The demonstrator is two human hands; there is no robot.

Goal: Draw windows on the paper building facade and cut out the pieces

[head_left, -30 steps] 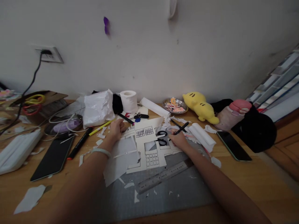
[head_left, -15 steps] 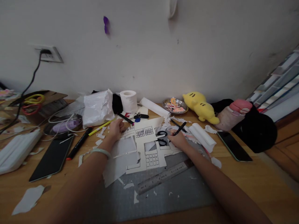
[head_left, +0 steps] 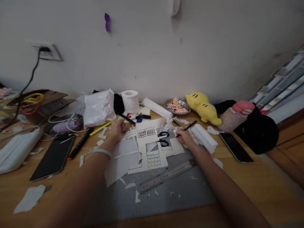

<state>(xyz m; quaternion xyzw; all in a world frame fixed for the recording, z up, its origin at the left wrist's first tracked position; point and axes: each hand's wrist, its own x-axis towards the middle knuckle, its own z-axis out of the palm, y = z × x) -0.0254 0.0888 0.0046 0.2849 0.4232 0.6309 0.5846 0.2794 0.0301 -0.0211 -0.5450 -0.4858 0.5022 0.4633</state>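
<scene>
My right hand [head_left: 186,138] grips a slim black pen [head_left: 190,124], just beyond the right side of the cut paper. My left hand [head_left: 117,130] rests closed, with curled fingers, at the paper's upper left; whatever is inside it, if anything, is hidden. Between them lies the white cut-out paper [head_left: 142,148], with black drawn lines, rows of circles and rectangular openings. Black scissor handles [head_left: 163,139] show through or beside the paper, the blades mostly hidden. A clear-looking metal ruler [head_left: 167,176] lies slanted in front of the paper, on a grey cutting mat [head_left: 166,202].
Paper scraps surround the mat. Behind are a toilet roll [head_left: 130,102], a metal bowl [head_left: 177,107] and a yellow plush toy [head_left: 203,107]. Phones lie left [head_left: 52,157] and right [head_left: 235,147]. A black marker [head_left: 79,145] and a rolled paper [head_left: 204,138] lie beside the arms.
My right hand has shifted right with the pen, away from the scissor handles, uncovering more of the paper's right part. My left hand stays nearly in place.
</scene>
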